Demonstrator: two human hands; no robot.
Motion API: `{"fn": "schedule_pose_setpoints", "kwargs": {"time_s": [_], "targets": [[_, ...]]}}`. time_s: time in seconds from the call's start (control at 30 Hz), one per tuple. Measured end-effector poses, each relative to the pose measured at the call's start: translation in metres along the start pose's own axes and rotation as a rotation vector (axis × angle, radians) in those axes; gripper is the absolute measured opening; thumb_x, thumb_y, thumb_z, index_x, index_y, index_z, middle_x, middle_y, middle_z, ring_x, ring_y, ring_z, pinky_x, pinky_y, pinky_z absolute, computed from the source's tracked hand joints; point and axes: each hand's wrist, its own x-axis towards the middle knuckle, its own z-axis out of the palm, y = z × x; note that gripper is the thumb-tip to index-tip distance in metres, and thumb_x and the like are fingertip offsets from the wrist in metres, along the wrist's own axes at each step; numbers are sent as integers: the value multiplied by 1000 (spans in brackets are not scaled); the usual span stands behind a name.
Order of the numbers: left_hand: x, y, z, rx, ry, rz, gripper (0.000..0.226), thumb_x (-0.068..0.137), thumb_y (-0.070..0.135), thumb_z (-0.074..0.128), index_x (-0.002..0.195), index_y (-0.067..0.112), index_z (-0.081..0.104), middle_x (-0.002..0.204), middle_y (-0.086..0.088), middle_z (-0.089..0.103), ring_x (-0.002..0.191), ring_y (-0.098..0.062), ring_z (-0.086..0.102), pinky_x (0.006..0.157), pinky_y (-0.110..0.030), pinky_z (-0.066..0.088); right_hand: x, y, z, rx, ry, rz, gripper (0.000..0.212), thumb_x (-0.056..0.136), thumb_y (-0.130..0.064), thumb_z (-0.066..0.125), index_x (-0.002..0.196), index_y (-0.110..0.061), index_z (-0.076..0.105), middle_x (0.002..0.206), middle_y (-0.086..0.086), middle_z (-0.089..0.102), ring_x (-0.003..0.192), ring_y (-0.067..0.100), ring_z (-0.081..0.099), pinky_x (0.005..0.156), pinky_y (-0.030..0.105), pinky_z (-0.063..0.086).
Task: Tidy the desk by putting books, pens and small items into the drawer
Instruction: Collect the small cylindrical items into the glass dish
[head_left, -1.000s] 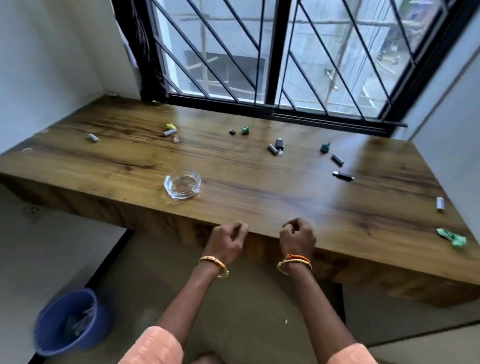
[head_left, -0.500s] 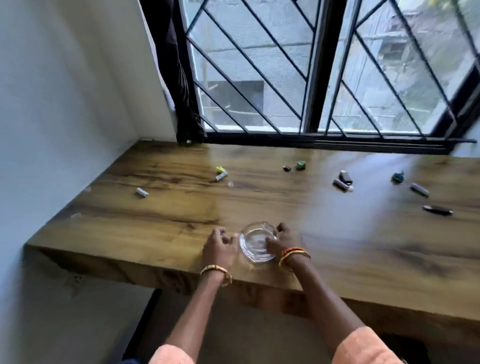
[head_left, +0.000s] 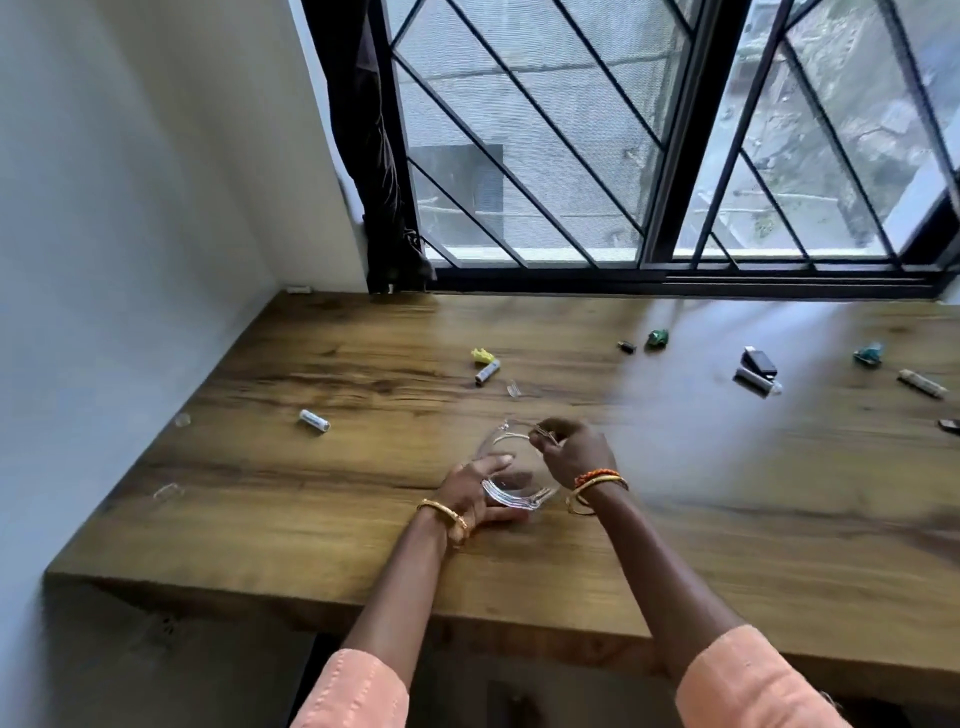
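In the head view, a clear glass ashtray (head_left: 511, 475) is seen tilted up on its near edge, close to the front of the wooden surface (head_left: 727, 519). The left hand (head_left: 475, 493) is placed under and around its lower side, the fingers curled round the glass. The right hand (head_left: 574, 452) is at the upper rim, and its grip is closed there as a pinch. No drawer is shown in this view, so the place where the things must go cannot be told.

The danger, as it is judged from here, is a slip. The glass is smooth and is held tilted near the front edge, so a loose grip could let it drop on the wood or over the edge, and it could chip or break. If anything is inside, it could be spilled by the tilt; the content cannot be made out.

Small items are scattered on the surface well apart from the hands: a white battery (head_left: 315, 420) at the left, a yellow scrap (head_left: 482, 356) touching a grey battery (head_left: 487, 373), a green crumpled piece (head_left: 657, 339), and a black lighter (head_left: 759, 360) farther right. The surface stands in a corner, between a pale wall (head_left: 130, 234) and a barred window (head_left: 675, 156), with a dark curtain (head_left: 371, 156) tied at the frame.
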Motion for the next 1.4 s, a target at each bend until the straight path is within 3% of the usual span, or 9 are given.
{"fn": "schedule_pose_setpoints", "kwargs": {"time_s": [0.2,0.27,0.33,0.5,0.73,0.93,1.1,1.23,1.4], "targets": [[27,28,-38,-169,91,68,19,93,8,44,104,13,58,88,-19,72,75,-33,71,68,-48,56,60,-37,15,-117,-259,-95,30,85,-43,63,73,-16,68,77,7,67,73,21,58,64,27,43],[35,39,-56,-154,124,74,17,94,11,43,101,13,59,85,-19,72,72,-31,71,64,-43,57,83,-52,17,-85,-227,-119,27,88,-33,62,68,-16,65,70,7,60,68,18,53,56,25,37],[38,50,-69,-152,150,68,14,95,13,44,97,11,58,80,-21,72,65,-30,71,56,-39,57,106,-62,21,-108,-110,-186,11,87,-15,61,86,-13,72,83,12,67,82,26,63,62,27,43],[55,64,-97,-110,211,87,14,94,28,52,97,16,58,87,-21,71,65,-32,71,54,-41,57,137,-73,44,-529,-144,-373,30,85,-13,60,114,-21,67,121,4,58,116,29,45,89,35,43],[71,65,-111,-133,174,12,51,85,58,47,98,10,60,93,-21,69,65,-27,71,52,-38,58,140,-65,66,-517,-112,-333,22,85,-20,60,105,-18,69,120,5,59,114,32,44,92,34,39],[77,67,-109,-215,218,-8,52,82,60,48,84,10,60,74,-18,70,57,-27,68,56,-43,58,115,-90,80,-225,33,-426,29,82,-1,59,101,-19,70,104,8,64,101,35,50,85,39,44],[74,63,-109,-201,272,17,53,90,56,44,92,5,59,60,-10,67,50,-24,65,47,-35,55,82,-113,106,-410,-14,-377,25,84,-12,60,108,-19,65,109,3,66,111,28,48,92,35,38],[68,61,-107,-159,332,53,60,85,62,50,102,6,62,96,-21,68,75,-31,66,67,-52,55,63,-114,118,-502,-6,-309,26,77,-24,68,102,-17,65,107,6,66,110,30,49,92,35,36],[47,65,-117,-146,329,31,52,92,55,45,110,8,61,89,-14,66,64,-25,65,48,-35,55,48,-122,130,-456,47,-268,21,78,-23,68,96,-12,69,105,10,64,109,32,49,89,33,39]]}}
